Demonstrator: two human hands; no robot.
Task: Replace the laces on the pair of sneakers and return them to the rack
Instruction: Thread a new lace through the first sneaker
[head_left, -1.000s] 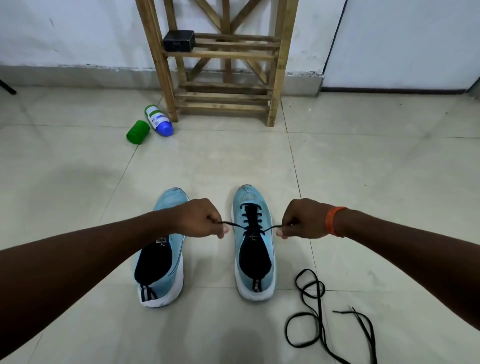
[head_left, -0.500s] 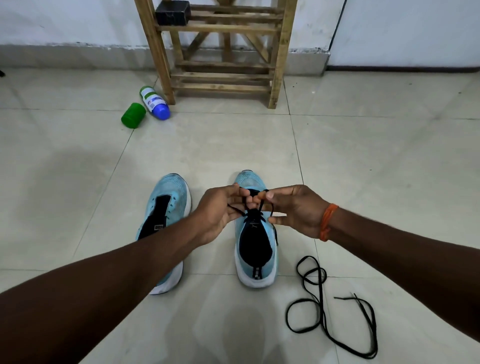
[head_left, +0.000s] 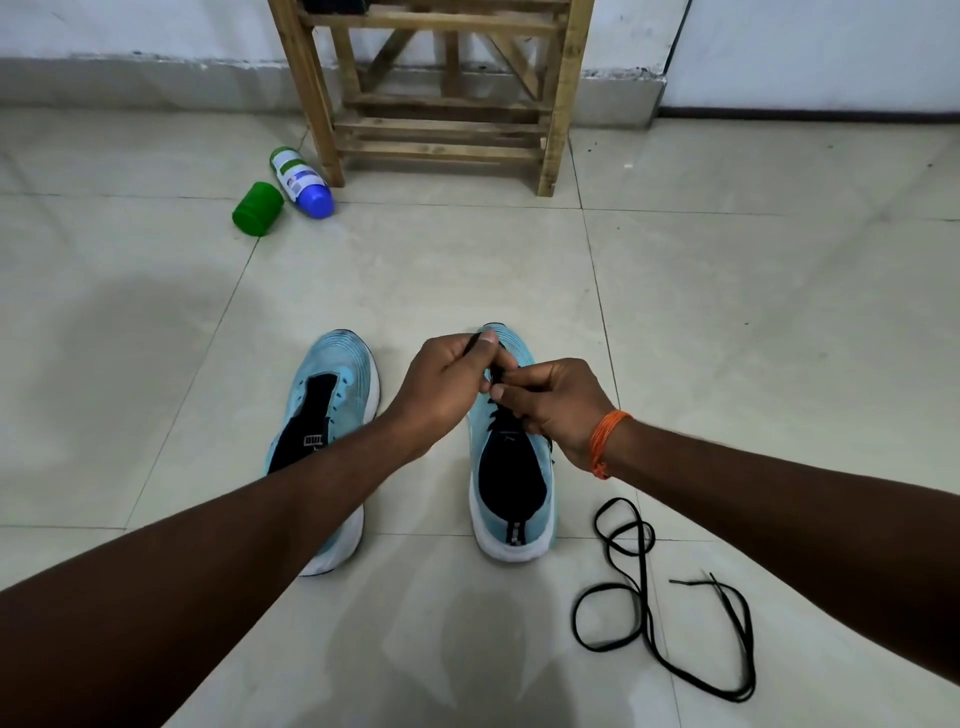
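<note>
Two light blue sneakers stand side by side on the tiled floor, toes pointing away from me. The left sneaker (head_left: 332, 395) has no lace. The right sneaker (head_left: 511, 483) carries a black lace (head_left: 500, 413) threaded through its eyelets. My left hand (head_left: 447, 382) pinches one lace end above the toe area. My right hand (head_left: 558, 402) pinches the other part of the lace just beside it, over the tongue. The two hands touch. A loose black lace (head_left: 644, 603) lies coiled on the floor to the right.
A wooden rack (head_left: 441, 93) stands against the far wall. A green cap (head_left: 257, 208) and a white bottle with a blue end (head_left: 301, 182) lie on the floor by its left leg. An orange band circles my right wrist.
My hands pulled the lace ends wide apart, then came together over the right sneaker. Now the left hand has lifted its lace end above the right hand. The view tilted down slightly.
</note>
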